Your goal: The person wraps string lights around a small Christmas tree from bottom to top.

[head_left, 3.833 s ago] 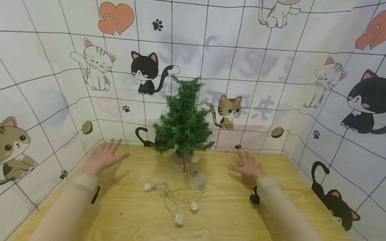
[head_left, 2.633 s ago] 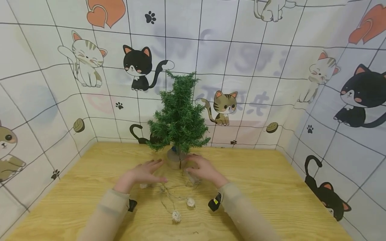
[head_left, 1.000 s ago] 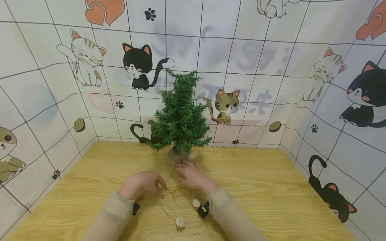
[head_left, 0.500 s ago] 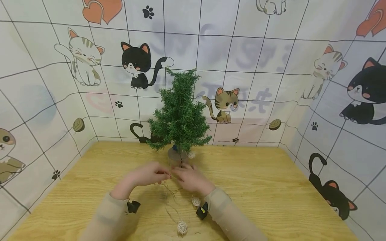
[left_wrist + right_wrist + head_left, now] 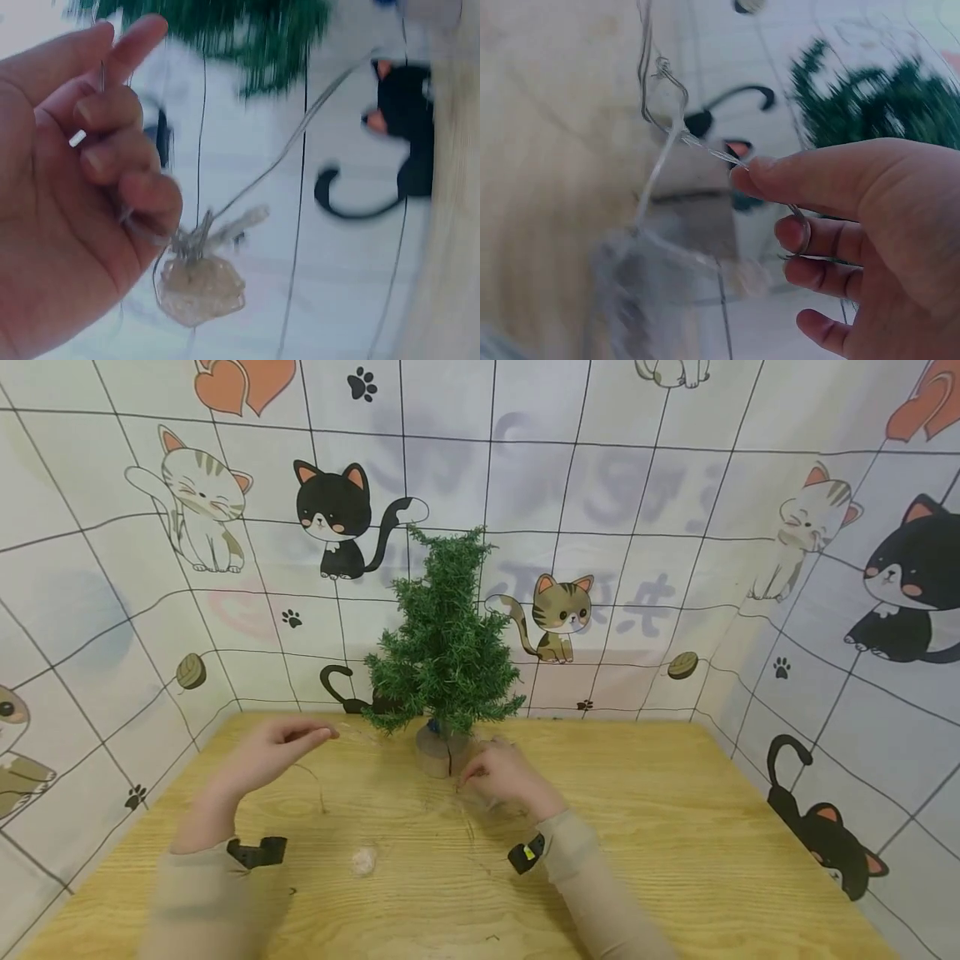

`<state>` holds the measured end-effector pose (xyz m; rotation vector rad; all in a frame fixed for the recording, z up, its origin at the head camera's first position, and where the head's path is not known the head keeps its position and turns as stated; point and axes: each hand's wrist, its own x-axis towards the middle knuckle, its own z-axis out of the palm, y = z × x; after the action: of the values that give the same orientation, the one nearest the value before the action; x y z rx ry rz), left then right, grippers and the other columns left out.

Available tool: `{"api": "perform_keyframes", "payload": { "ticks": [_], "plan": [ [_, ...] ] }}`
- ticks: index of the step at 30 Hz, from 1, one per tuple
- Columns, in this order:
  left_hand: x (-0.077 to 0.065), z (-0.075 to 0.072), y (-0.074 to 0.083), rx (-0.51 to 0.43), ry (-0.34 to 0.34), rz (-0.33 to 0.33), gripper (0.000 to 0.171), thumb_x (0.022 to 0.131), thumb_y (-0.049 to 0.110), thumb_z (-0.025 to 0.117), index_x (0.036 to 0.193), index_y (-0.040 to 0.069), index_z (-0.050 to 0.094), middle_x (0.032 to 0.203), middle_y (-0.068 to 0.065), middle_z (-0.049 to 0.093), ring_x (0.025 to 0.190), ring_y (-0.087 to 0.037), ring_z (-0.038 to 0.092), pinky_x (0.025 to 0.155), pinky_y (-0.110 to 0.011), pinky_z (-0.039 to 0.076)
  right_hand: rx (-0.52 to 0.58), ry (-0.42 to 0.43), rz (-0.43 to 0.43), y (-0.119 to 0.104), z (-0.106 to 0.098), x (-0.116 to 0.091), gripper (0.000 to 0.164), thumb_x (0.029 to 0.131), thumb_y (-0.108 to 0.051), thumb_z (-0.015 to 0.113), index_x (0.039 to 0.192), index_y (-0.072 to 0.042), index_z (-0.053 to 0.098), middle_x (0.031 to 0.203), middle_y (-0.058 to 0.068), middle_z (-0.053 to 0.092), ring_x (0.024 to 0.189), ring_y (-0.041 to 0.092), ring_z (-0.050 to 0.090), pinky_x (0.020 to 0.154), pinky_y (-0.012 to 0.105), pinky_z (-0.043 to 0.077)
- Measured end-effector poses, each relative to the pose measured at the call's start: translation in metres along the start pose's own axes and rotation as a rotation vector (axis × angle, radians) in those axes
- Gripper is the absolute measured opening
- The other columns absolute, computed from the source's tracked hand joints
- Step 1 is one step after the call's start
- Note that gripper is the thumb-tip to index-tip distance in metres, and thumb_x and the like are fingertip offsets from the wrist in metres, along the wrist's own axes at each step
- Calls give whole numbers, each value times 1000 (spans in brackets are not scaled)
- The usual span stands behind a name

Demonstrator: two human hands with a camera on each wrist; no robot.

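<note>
My left hand (image 5: 273,752) is raised left of the small green artificial tree (image 5: 450,639), pinching the thin wire of a string of lights. In the left wrist view a pale woven ball (image 5: 201,291) hangs on that wire just below the curled fingers. My right hand (image 5: 510,772) is by the tree's round base (image 5: 433,753), with thumb and forefinger pinching another stretch of the wire (image 5: 714,153). A blurred clear battery box (image 5: 626,296) shows below it in the right wrist view. Another white ball (image 5: 363,861) appears over the table's front half, blurred.
The wooden table (image 5: 637,860) meets a cloth backdrop (image 5: 622,485) printed with cats and grid lines behind and on both sides. The tree stands close to the back cloth. A small dark scrap (image 5: 492,937) lies near the front edge.
My hands came in from the sides to the string lights and took hold of the wire. Since half a second ago they have parted, the left moving left and up, drawing wire and balls along.
</note>
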<state>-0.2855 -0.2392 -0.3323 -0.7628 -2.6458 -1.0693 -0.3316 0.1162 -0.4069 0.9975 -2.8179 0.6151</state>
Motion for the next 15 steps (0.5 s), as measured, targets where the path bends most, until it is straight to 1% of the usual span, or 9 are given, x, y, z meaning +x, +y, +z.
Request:
{"api": "perform_keyframes", "payload": {
  "ticks": [1,3,6,7,8,9,11,13,15],
  "plan": [
    [-4,-7,-6,19,27,-31,28,102,23,53,115,6,70,112,-10,69,98,-17,62,79,-33,51,4,24,0,4,-5,-2,11,90,-12,67,91,-12,79,90,-2,64,92,24,53,89,51,39],
    [-11,-19,-16,39,46,-97,32,103,26,50,118,4,69,117,-16,66,105,-28,61,81,-40,50,3,63,1,13,-13,-5,11,90,-10,67,90,-10,77,88,-1,63,86,22,52,84,46,41],
    [-22,-30,-33,38,15,-205,41,104,31,46,123,0,65,125,-25,59,113,-43,54,82,-51,49,40,90,21,25,-21,-8,10,90,-6,65,90,-6,76,91,3,65,90,25,58,97,48,39],
    [-24,-33,-40,38,-11,-245,44,104,33,45,125,-1,63,127,-27,56,115,-46,52,83,-55,48,51,95,27,28,-22,-9,10,90,-6,65,91,-5,75,92,3,66,93,26,59,102,49,36],
    [-26,-33,-47,48,-37,-280,47,104,36,44,126,-1,62,129,-29,54,116,-49,50,83,-57,47,70,92,33,31,-24,-10,10,91,-6,64,91,-5,74,94,4,67,96,26,60,107,51,31],
    [-28,-33,-55,48,-61,-312,48,104,36,44,126,-3,61,129,-30,54,105,-46,57,78,-55,49,94,88,42,33,-25,-10,10,92,-6,64,92,-5,74,95,4,67,97,27,61,109,52,27],
    [-30,-31,-69,89,-128,-363,49,104,37,45,126,-3,61,128,-31,54,100,-45,59,76,-53,50,118,81,65,35,-27,-11,10,93,-7,63,94,-5,73,97,4,67,99,27,61,109,51,29],
    [-31,-28,-82,105,-211,-392,48,103,35,47,125,-5,61,122,-30,58,91,-39,62,74,-50,51,135,79,88,37,-27,-11,9,93,-8,63,95,-8,73,99,3,67,100,26,60,106,49,34],
    [-31,-24,-91,88,-285,-411,42,102,27,49,121,-8,62,114,-28,62,83,-32,62,71,-45,51,142,77,112,37,-27,-10,9,94,-10,63,96,-10,72,101,3,66,101,26,59,97,45,42]
  ]
}}
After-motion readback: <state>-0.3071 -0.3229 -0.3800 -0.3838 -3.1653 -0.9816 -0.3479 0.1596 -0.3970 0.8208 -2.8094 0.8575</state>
